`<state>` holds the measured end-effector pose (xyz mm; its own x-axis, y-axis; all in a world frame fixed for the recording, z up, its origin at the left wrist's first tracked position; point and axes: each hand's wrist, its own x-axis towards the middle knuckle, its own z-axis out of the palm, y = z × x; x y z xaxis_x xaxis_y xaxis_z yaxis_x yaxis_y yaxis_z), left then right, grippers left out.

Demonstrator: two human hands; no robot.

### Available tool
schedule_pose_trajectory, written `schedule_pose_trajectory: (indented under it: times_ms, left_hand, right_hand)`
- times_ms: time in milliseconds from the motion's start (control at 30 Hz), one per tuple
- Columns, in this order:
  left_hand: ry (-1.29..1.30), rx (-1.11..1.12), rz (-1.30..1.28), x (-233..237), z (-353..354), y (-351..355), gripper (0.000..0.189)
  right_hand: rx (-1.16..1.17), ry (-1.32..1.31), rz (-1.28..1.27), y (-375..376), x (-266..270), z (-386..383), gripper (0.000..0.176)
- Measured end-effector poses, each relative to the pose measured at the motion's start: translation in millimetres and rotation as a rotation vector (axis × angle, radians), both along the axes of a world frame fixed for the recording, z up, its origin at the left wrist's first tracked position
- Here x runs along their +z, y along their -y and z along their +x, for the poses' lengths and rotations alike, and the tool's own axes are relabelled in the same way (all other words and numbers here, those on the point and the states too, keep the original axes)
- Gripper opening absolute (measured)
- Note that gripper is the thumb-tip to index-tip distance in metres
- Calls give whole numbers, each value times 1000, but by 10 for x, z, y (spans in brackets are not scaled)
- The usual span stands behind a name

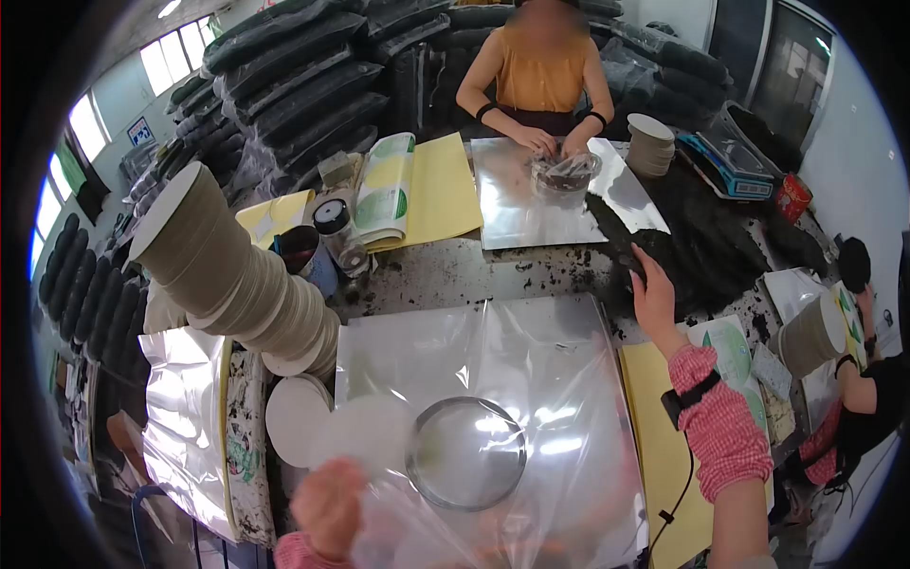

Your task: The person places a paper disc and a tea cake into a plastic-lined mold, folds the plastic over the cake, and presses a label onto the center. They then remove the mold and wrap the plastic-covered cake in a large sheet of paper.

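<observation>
My left hand (329, 507), blurred by motion, is closed at the near edge of a thin white round disc (365, 431). The disc is held low over the left side of a clear plastic sheet (408, 356), beside a metal ring (518, 469) that lies on the sheet. Out to the right, my right hand (654, 296) reaches forward with its fingers extended. Its fingertips are right at the edge of a pile of dark, loose fibrous material (706, 261). More white discs (299, 417) lie left of the sheet.
A tall leaning stack of round discs (232, 270) stands at left. Behind it are a cup (318, 270) and a black-lidded jar (341, 237). Across the table a person (540, 71) handles a clear-wrapped round item (566, 175) on a shiny sheet. Another person's arm (858, 379) shows at right.
</observation>
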<state>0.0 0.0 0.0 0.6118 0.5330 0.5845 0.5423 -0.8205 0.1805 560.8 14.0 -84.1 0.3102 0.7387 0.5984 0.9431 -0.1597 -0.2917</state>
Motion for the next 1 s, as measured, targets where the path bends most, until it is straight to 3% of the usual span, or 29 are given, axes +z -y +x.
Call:
schedule_pose_trajectory:
  times_ms: [33, 67, 100, 133, 200, 267, 300, 367, 533, 600, 633, 667, 700, 767, 833, 900, 967, 1000]
  left_hand:
    - [-19, -177, 75, -100, 178, 113, 23]
    - [-174, -254, 27, -123, 341, 195, 28]
    - [-228, -326, 53, -474, 755, 71, 37]
    - [-240, -320, 65, -513, 743, 65, 37]
    - [-303, -383, -495, -521, 616, 177, 53]
    - [-488, -360, -356, -275, 819, 18, 60]
    - [-634, -341, -210, -229, 959, 0, 68]
    - [-661, -384, -246, -598, 1165, -123, 70]
    - [-897, -375, -380, -1071, 1406, -245, 76]
    - [-790, -414, -465, -1262, 1375, -261, 77]
    - [-696, -458, -513, -1132, 1409, -301, 78]
    - [-837, -392, -517, -970, 1427, -278, 70]
    - [-830, -383, -511, -1185, 1389, -375, 70]
    - [-21, -404, -1706, -1803, 1260, -682, 65]
    - [886, -508, -1518, -930, 995, -512, 60]
    - [1178, -301, -1528, -627, 810, -473, 52]
    - [240, -130, -753, -740, 702, -363, 50]
    - [294, -85, -745, -790, 740, -292, 55]
  right_hand:
    - [24, -209, 82, 95, 53, -229, 38]
    - [41, -418, 170, 193, 150, -466, 36]
    - [87, -559, 208, 141, 450, -412, 36]
    - [193, -662, 264, 194, 467, -608, 35]
    - [289, -796, 312, 345, 460, -934, 34]
    - [422, -1070, 280, 430, 448, -1177, 36]
    - [427, -1067, 267, 446, 453, -1257, 36]
    - [453, -1293, 263, 420, 493, -1414, 38]
    - [524, -1362, 203, 584, 621, -1622, 37]
    - [508, -1307, 132, 671, 685, -1714, 37]
    - [496, -1246, 102, 707, 741, -1772, 37]
    - [527, -1163, 94, 753, 794, -1876, 35]
    - [433, -1042, -116, 857, 898, -1943, 37]
    - [658, -571, 39, 981, 723, -2078, 49]
    - [817, -29, 57, 1074, 550, -2243, 60]
    - [928, 57, -216, 1175, 348, -2511, 51]
    - [894, 92, -342, 1199, 315, -2662, 50]
    - [879, -49, -263, 1155, 372, -2670, 44]
